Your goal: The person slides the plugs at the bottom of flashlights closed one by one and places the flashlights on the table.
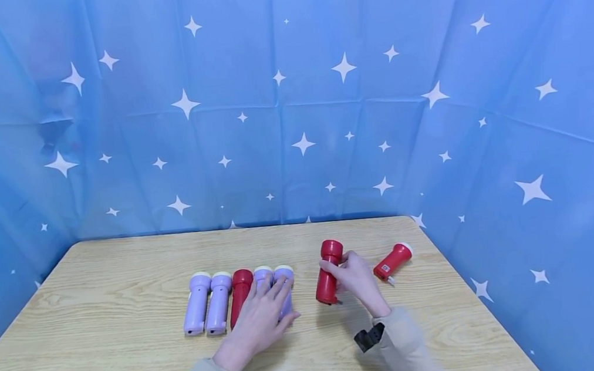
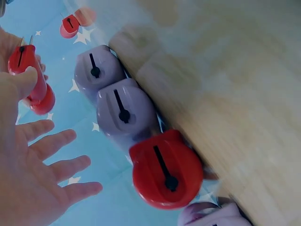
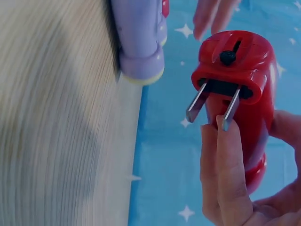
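Observation:
My right hand (image 1: 357, 280) grips a red flashlight (image 1: 328, 277) around its body, raised off the table with its head up. In the right wrist view two metal plug prongs (image 3: 197, 101) stick out of its tail end. My left hand (image 1: 258, 318) hovers with spread fingers over the right part of a row, holding nothing; contact is hard to tell. That row has purple flashlights (image 1: 196, 306) and one red flashlight (image 1: 241, 290) in the middle, side by side. The left hand partly hides the two rightmost purple ones (image 1: 284, 272).
Another red flashlight (image 1: 392, 261) lies slanted on the wooden table (image 1: 102, 320), right of my right hand, its prongs out. A blue star-patterned curtain (image 1: 250, 130) hangs behind the table and along its sides.

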A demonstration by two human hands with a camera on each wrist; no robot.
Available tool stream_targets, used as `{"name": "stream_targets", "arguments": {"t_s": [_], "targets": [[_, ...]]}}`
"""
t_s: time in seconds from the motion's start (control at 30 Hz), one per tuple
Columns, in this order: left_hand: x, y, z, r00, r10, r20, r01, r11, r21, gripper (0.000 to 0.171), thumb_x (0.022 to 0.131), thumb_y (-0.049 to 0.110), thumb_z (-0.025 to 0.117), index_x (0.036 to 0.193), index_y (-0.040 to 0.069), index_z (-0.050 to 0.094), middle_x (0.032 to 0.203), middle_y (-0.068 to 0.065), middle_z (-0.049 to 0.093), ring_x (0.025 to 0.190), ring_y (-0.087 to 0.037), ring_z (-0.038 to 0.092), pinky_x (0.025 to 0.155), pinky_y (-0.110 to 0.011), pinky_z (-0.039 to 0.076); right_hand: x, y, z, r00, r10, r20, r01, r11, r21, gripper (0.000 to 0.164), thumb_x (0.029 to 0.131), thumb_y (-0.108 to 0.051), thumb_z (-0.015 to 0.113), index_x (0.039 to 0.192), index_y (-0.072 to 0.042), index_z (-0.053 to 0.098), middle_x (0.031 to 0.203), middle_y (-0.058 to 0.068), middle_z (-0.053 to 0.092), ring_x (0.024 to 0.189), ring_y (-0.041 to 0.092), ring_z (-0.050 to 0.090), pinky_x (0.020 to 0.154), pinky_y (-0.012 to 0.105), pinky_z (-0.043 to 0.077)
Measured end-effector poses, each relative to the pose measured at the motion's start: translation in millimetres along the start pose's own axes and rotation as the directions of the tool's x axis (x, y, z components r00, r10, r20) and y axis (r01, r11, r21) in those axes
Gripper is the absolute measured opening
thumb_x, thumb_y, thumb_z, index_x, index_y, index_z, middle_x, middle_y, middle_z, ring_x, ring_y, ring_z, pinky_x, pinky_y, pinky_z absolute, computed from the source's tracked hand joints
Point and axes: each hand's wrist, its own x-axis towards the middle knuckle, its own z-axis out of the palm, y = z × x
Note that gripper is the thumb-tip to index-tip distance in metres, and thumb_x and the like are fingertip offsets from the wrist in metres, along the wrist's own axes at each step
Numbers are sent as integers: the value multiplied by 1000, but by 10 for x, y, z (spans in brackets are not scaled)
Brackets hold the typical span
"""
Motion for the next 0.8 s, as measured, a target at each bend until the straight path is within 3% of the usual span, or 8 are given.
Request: {"name": "stream_targets", "arguments": {"t_s": [0.13,0.3,0.53,0.8], "targets": [[38,53,15,997,29,-75,-26,999,37,65,87,48,62,137,8,50,136,-10,57,130,-36,49,103,-55,42,-18,-57,87,1000,-10,10,10,999,38,51,85,-36,68,108,6,52,91,20,66,60,19,64,61,37,58],[86,133,23,975,80,-208,-60,993,100,66,81,52,66,130,10,55,126,-8,63,122,-32,56,100,-49,45,-41,-109,171,1000,-19,18,18,998,65,51,85,-35,69,108,6,51,91,19,66,59,16,63,58,34,58],[111,211,-11,976,76,-202,-54,992,115,69,80,54,67,132,10,55,128,-5,63,124,-28,56,105,-47,43,-55,-123,241,999,-41,15,40,996,76,49,84,-36,70,105,5,52,85,17,66,54,14,62,55,31,57],[113,229,8,964,88,-249,-53,988,143,71,78,55,69,130,9,56,124,-5,66,121,-26,57,106,-43,43,-81,-145,254,999,-39,8,38,996,82,48,84,-36,69,104,4,52,81,16,66,51,14,63,53,29,56]]}}
